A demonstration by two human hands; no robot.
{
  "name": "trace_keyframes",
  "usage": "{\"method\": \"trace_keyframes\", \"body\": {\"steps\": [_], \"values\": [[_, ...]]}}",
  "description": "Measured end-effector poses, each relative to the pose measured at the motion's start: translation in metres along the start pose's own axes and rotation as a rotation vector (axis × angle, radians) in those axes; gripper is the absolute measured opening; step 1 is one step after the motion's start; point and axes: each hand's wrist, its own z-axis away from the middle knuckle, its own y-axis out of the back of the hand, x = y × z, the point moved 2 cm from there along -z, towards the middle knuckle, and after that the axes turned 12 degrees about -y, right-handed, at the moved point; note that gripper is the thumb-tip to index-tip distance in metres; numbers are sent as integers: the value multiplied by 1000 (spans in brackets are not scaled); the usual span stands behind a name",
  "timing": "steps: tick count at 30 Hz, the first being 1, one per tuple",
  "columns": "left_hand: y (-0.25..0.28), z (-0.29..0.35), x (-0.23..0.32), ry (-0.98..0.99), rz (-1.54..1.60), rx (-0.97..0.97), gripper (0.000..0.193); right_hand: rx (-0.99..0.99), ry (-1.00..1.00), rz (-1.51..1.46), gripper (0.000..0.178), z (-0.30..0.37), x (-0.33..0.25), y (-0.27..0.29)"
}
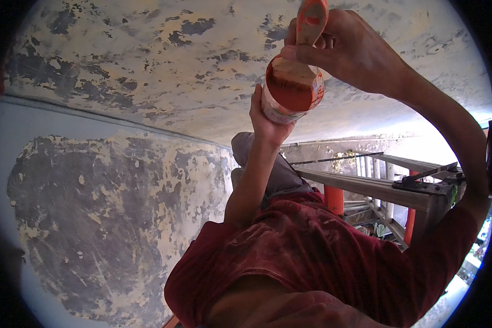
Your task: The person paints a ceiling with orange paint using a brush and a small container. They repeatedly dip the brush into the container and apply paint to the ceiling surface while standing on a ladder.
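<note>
My left hand [270, 124] is wrapped around the lower side of a small, pale paint pot [279, 113] and holds it up in front of the wall. Orange-red paint coats the inside of the pot. A wide paintbrush [311, 24] with a reddish, paint-smeared handle is pinched in my right hand [361, 57], above the pot's mouth. Its bristles reach down into the pot, close to the rim. My right fingers curl around the handle's lower part, and some are hidden behind it.
Peeling wall surfaces [93, 218] with grey patches stand at the left and ahead. A stepladder [366, 186] is close at my right, its top near my right arm. An orange-red post [333, 200] shows behind it.
</note>
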Motion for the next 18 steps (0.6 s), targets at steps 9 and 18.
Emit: {"method": "trace_keyframes", "body": {"steps": [9,18], "values": [[-9,0,1,1,-45,14,62,-135,-187,-105,32,-5,3,9],[3,-3,1,35,76,-97,64,-118,-540,-583,35,-9,-4,31]]}}
